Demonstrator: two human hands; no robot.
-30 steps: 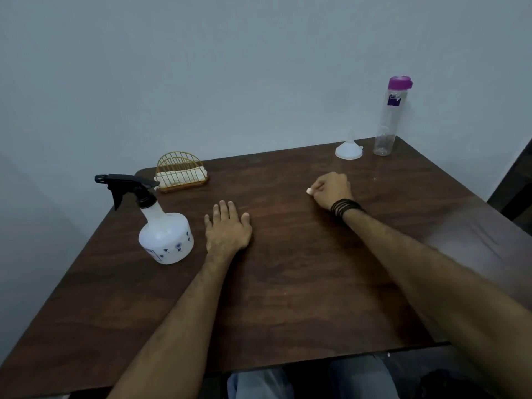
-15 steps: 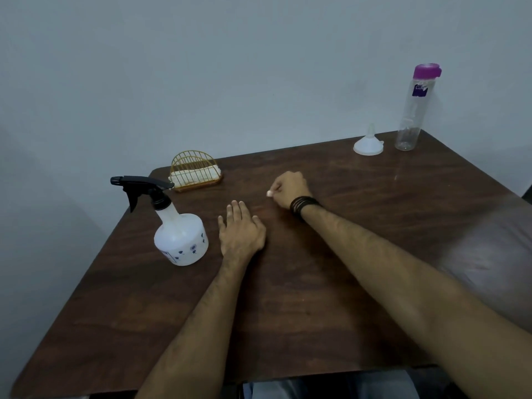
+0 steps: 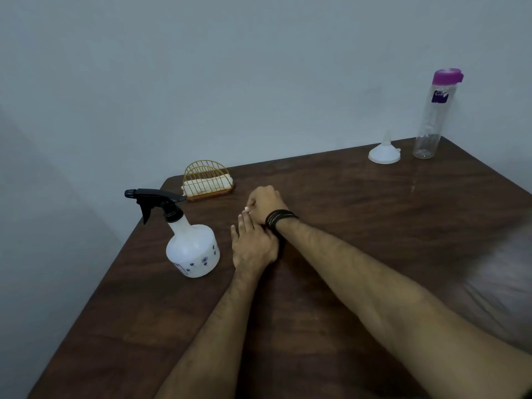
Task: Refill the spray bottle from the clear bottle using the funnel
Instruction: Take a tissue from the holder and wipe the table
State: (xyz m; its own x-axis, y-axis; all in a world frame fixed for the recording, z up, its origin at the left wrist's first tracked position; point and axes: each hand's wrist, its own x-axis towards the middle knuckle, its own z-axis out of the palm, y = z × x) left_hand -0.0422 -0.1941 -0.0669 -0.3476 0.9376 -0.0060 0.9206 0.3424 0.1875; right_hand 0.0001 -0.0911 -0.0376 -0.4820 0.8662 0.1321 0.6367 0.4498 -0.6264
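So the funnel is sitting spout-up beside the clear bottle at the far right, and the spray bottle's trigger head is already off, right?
Not quite. In the head view the spray bottle has its black trigger head on. The funnel does sit spout-up beside the clear bottle.

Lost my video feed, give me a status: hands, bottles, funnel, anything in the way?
Left hand flat on table, right hand curled beside it. Spray bottle capped, untouched. Funnel and clear bottle far right corner. Nothing in the way.

Illegible white lettering on the clear bottle's [image 3: 429, 122] purple label [image 3: 440, 96]; no other text.
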